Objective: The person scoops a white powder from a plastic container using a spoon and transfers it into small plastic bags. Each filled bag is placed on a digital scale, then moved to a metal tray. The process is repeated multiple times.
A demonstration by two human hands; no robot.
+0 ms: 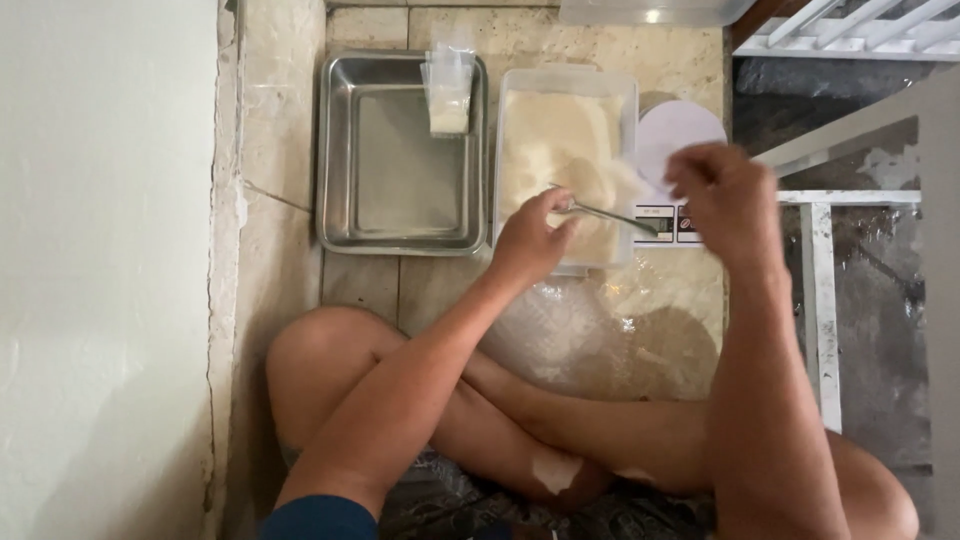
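While held by the left hand (pixel 528 238), the spoon (pixel 608 214) points right, lying nearly level.

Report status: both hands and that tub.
Left hand grips thin metal spoon over clear plastic tub of pale powder. Right hand pinched shut above white round scale.

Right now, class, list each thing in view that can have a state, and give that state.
Left hand: gripping a spoon.
Right hand: raised over the kitchen scale, fingers pinched, blurred.
Plastic tub: lidless, full of pale powder.
Steel tray: holds one small filled bag.
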